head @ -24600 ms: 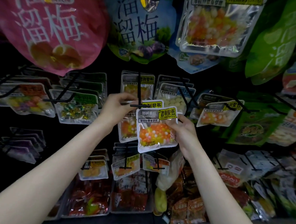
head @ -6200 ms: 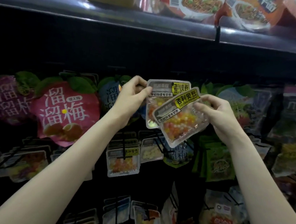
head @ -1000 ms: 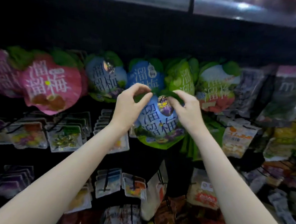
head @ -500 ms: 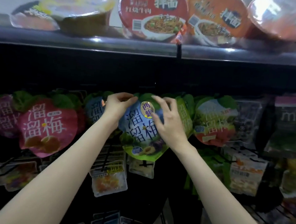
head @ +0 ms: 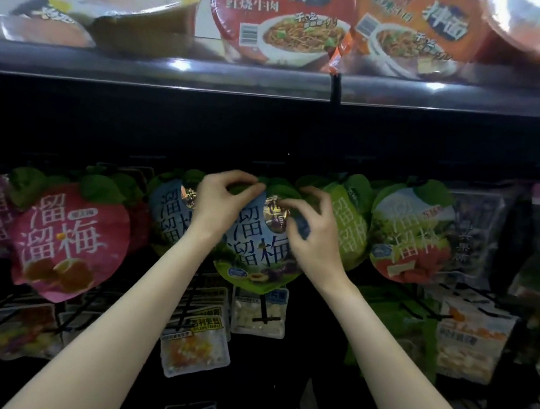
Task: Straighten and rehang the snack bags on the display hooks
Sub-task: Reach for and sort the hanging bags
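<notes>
A blue plum-shaped snack bag (head: 256,251) with a green leaf top hangs in the top row of the display, in the middle. My left hand (head: 222,202) pinches the bag's green top edge between thumb and fingers. My right hand (head: 311,229) holds the bag's upper right side, fingers curled over its front near the shiny round sticker. The hook behind the bag's top is hidden by my hands. Another blue bag (head: 171,210) hangs just left of it, partly behind my left wrist.
A pink plum bag (head: 68,238) hangs at left, a green bag (head: 351,229) and a red-and-white bag (head: 410,236) at right. Small clear candy packs (head: 195,343) hang on black hooks below. A shelf edge (head: 271,80) above carries instant noodle bowls (head: 281,23).
Both hands have lifted the blue bag from the lower position up to the top row. The view tilted upward. My right hand's fingers now curl over the bag's upper right.
</notes>
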`<state>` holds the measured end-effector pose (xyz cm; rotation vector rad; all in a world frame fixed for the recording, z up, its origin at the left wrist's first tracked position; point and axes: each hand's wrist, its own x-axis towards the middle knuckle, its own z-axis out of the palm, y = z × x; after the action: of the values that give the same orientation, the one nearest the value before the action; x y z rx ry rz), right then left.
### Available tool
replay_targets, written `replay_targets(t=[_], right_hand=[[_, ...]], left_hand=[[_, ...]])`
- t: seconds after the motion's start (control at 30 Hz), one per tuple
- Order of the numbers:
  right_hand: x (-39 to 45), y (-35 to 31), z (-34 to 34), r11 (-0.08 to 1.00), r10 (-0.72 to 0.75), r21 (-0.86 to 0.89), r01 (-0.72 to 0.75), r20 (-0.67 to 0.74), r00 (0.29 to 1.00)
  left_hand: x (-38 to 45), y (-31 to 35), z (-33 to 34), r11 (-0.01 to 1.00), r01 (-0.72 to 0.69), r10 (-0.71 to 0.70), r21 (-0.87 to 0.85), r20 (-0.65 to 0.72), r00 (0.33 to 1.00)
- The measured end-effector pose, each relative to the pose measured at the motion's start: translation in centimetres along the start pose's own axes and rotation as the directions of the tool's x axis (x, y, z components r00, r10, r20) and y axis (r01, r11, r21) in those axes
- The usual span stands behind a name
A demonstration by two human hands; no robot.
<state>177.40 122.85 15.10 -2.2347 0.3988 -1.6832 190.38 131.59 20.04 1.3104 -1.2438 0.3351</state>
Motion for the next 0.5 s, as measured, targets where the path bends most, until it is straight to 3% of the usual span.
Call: replay_targets(t=[0.07, 0.2, 0.4, 0.5], right_hand=[[0.1, 0.0, 0.2, 0.999, -0.03, 0.016, 0.031, -0.094, 0.995], [0.6, -0.3, 0.2, 0.998, -0.055, -0.019, 0.052, -0.179, 0.982], [0.6, 0.0, 0.2, 0.994, -0.034, -0.102, 0.027, -0.06, 0.998], [0.5, -0.3, 0.4, 0.991, 0.004, -0.131, -0.008, -0.03, 1.0]], left_hand=[[0.2, 0.7, 0.3, 0.999, -0.04, 0.041, 0.026, -0.042, 0.998], [1.1, 1.4, 1.2, 1.0, 0.028, -0.028, 0.0, -0.071, 0.997], [0.7, 0.7, 1.4, 0.995, 0.0, 0.015, 0.097, -0.157, 0.987], [1.0, 0.6, 1.1, 0.996, 0.059, -0.054, 0.062, -0.088, 0.995]])
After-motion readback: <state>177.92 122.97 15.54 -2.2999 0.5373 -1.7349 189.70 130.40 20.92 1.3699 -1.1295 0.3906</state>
